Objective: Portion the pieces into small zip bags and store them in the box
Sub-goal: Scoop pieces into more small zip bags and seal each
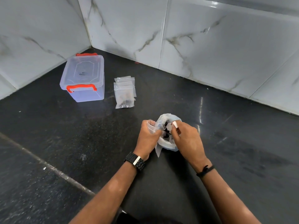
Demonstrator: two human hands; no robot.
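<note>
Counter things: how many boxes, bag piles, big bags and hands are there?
Box: 1
Zip bag pile: 1
Big bag: 1
Hands: 2, left and right
Total: 5

I see bare dark surface (226, 143) right of the working spot and left of it. Ahead-left, the closed box (82, 78) and the zip-bag stack (124, 92) stand near the tiled walls (210, 38).
</note>
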